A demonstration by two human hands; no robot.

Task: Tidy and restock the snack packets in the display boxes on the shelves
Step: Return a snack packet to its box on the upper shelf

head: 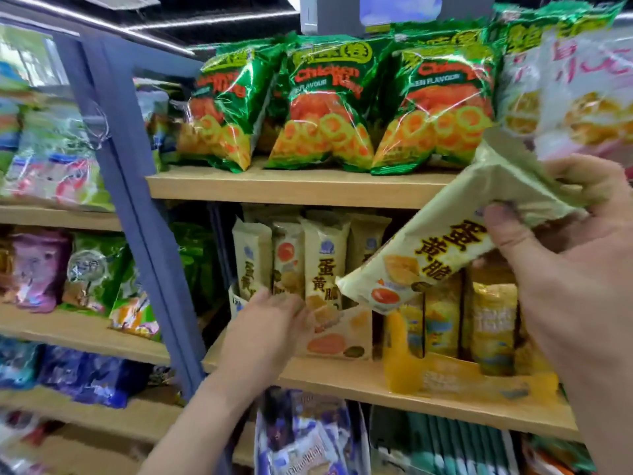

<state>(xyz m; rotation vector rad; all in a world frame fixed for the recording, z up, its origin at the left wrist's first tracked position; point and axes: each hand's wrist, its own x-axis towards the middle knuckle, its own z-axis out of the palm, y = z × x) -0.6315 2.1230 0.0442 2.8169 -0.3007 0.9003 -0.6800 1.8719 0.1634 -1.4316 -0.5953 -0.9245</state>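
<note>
Right hand (pixel 575 275) pinches the cream packet (pixel 438 248) by its top end, tip dipping toward seven o'clock over the display box (pixel 342 342), where the left hand (pixel 270 320) lays its fingers flat; a crooked push could topple the upright row (pixel 325 255).

Packets (pixel 325 265) in box (pixel 337 341) — on shelf (pixel 342 380)

Location: a retail shop, snack aisle. Evidence: wooden shelves (pixel 301 190) run in tiers across the frame, carried by a blue upright (pixel 137 200) left of centre. Identical green bags (pixel 325 108) stand in a row at upper centre. At centre, cream packets (pixel 322 269) stand upright in a display box (pixel 339 341). At lower right, yellow packets (pixel 493 323) fill a yellow box (pixel 445 375). More bagged goods (pixel 89 272) line the left-hand tiers.
</note>
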